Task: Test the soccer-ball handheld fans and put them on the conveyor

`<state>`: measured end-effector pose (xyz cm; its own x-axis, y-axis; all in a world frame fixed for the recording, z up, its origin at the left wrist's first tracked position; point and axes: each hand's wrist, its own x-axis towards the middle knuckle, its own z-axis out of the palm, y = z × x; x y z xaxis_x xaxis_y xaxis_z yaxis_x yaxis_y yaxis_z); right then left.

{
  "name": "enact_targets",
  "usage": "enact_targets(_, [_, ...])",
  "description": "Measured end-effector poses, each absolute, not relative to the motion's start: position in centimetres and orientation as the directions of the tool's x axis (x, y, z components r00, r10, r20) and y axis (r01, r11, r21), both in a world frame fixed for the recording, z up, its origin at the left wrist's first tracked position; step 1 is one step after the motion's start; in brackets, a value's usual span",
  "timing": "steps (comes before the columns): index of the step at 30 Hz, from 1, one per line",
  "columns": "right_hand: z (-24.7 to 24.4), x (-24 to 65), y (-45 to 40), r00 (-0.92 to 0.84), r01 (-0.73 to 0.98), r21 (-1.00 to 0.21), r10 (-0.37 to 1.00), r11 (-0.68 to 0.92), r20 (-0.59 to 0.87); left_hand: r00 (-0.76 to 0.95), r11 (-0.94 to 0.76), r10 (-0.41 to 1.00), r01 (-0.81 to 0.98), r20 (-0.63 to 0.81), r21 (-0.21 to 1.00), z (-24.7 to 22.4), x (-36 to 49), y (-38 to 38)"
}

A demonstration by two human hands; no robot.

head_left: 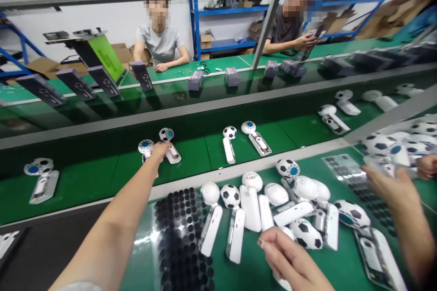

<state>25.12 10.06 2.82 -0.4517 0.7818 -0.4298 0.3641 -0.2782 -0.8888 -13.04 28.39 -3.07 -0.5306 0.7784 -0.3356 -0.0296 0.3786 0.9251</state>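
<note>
My left hand (161, 149) reaches over the green belt, its fingers at the joint of a white device with a soccer-ball head (173, 153). The fingertips are partly hidden, but they look closed on it. Just left of that hand lies a similar device with a blue disc (146, 146). My right hand (290, 259) is at the front of the bench, thumb and forefinger pinched together; what they hold, if anything, is too small to name. Beyond it lies a heap of soccer-ball devices (307, 234). A sheet of black round stickers (180, 236) lies left of the heap.
More devices (260, 143) lie spaced along the belt (205, 150). Grey-purple boxes (232, 77) stand on a higher line behind. At right, a co-worker's hand (392, 186) is near another sticker sheet (344, 168). Two people sit opposite. A metal post (268, 32) rises behind.
</note>
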Motion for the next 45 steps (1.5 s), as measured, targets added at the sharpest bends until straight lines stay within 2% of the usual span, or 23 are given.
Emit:
enact_targets(5, [3.7,25.2,9.7,-0.399,0.303,-0.936,0.869,-0.178,-0.294,-0.228,0.273,0.915,-0.254,-0.332,0.928,0.9,-7.9,23.6])
enact_targets(7, [3.9,24.7,9.4,-0.401,0.264,-0.955,0.885,-0.136,-0.237,-0.081,0.27,0.944,-0.368,-0.319,0.89,2.2,-5.2,21.0])
enact_targets(9, [4.2,23.9,9.0,-0.421,0.236,-0.968,0.889,-0.082,-0.178,-0.005,0.301,0.942,-0.437,-0.337,0.848,3.0,-2.3,18.4])
enact_targets(12, [4.8,22.7,8.4,-0.469,0.216,-0.976,0.877,-0.001,-0.104,-0.065,0.306,0.935,-0.353,-0.349,0.884,3.2,1.4,15.1])
enact_targets(14, [5.0,22.2,7.9,-0.481,0.205,-0.978,0.875,0.049,-0.057,-0.086,0.259,0.954,-0.238,-0.286,0.936,3.4,3.2,13.2])
enact_targets(19, [5.1,21.9,7.0,-0.498,0.166,-0.981,0.867,0.104,0.007,0.0,0.16,0.987,-0.043,-0.16,0.986,4.6,5.8,10.1])
enact_targets(25, [5.1,22.4,6.2,-0.53,0.223,-0.968,0.848,0.114,-0.023,0.04,0.171,0.984,-0.005,-0.171,0.985,5.6,6.8,8.6])
enact_targets(30, [4.3,22.8,6.0,-0.573,0.249,-0.968,0.812,0.042,-0.112,0.236,0.289,0.935,-0.072,-0.265,0.955,5.9,7.2,7.7])
enact_targets(34, [3.4,23.1,5.7,-0.588,0.178,-0.984,0.801,-0.007,-0.112,0.22,0.32,0.927,-0.046,-0.303,0.946,5.7,7.5,7.4])
enact_targets(38, [3.1,23.4,5.5,-0.588,0.176,-0.984,0.798,-0.033,-0.133,0.247,0.356,0.909,-0.045,-0.334,0.934,5.3,7.7,7.5])
enact_targets(42, [2.9,22.9,5.6,-0.589,0.215,-0.976,0.794,-0.027,-0.152,0.243,0.299,0.928,-0.035,-0.282,0.954,4.9,7.5,7.4])
enact_targets(45, [2.7,22.1,5.6,-0.596,0.278,-0.96,0.787,0.02,-0.157,0.233,0.163,0.955,0.101,-0.183,0.981,4.3,6.7,7.2])
